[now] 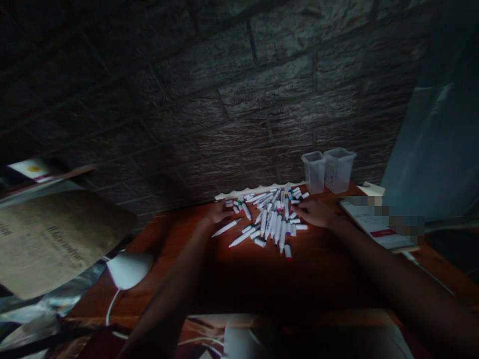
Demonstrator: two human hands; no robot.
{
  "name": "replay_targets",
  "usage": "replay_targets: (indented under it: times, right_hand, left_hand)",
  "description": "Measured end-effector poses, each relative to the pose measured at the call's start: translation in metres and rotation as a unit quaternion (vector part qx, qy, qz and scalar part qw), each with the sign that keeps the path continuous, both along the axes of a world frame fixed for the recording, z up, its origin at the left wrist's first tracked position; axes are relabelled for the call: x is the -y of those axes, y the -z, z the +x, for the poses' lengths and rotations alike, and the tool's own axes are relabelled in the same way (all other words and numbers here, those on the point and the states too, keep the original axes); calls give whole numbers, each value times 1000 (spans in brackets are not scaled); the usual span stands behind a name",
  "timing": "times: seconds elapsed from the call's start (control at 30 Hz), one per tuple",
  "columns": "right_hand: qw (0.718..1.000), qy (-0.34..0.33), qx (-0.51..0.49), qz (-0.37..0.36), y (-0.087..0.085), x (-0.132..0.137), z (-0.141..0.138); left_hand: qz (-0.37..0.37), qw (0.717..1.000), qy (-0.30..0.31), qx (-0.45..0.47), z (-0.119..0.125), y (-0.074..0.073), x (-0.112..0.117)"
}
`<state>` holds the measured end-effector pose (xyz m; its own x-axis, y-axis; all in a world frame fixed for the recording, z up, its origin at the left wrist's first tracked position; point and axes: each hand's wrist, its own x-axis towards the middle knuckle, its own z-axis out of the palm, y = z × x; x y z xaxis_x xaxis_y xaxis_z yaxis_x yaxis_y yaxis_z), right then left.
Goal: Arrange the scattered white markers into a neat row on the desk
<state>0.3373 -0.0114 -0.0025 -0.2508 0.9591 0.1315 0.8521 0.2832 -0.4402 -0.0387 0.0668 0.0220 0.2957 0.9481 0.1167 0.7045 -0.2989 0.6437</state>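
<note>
The pens [277, 227] are lying in a loose heap on the bench [239, 284], between the two hands and towards the wall [232, 104]. Most are white; many in the middle are pointing roughly towards the wearer, while others are lying crosswise on top of one another. Coloured ends are showing in green, purple, orange and red. A slim pen [226, 227] is slanting on bare wood at the left, and a short cap [288, 252] with a red end is lying nearest the wearer.

The left hand [217, 213] is resting at the heap's left edge, its fingers pointing in towards the pens. The right hand [316, 212] is facing it from the right edge, fingertips close to the nearest pens. In this dim light I cannot tell whether either grip is closing on a pen or staying open.

A wavy white strip [249, 192] is running behind the heap along the wall. Two clear tubs [314, 173] are standing upright at the back right, side by side. A book [368, 227] is lying beyond the right forearm. At the left, a white cone [130, 269] is resting near the bench's edge, its cord [111, 306] trailing down, beside printed brown paper [56, 244].
</note>
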Motion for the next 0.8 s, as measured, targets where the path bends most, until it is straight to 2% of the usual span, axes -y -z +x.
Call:
replay_targets:
  times: [0.1,0.27,0.4,0.47,0.57,0.63,0.73,0.8]
  right_hand:
    - [1000,0,9,-4,-2,1,0]
    - [1000,4,0,-12,-3,1,0]
    - [1000,5,6,-4,-1,-1,0]
    - [1000,5,20,-3,0,-2,1]
    - [1000,5,27,-6,0,-3,1]
    - [1000,5,22,-11,0,-2,2]
    - [1000,9,16,-17,-1,0,2]
    - [1000,10,19,-16,-2,1,3]
  left_hand:
    - [-55,998,6,24,13,-3,-13]
    - [-28,999,11,42,27,8,-10]
    - [48,998,8,47,13,18,3]
    - [83,996,-17,33,2,18,10]
    - [93,994,-60,7,-9,13,23]
    - [71,997,-34,-11,-10,9,33]
    - [-28,998,44,-44,-5,5,46]
    - [-75,994,59,-61,0,5,50]
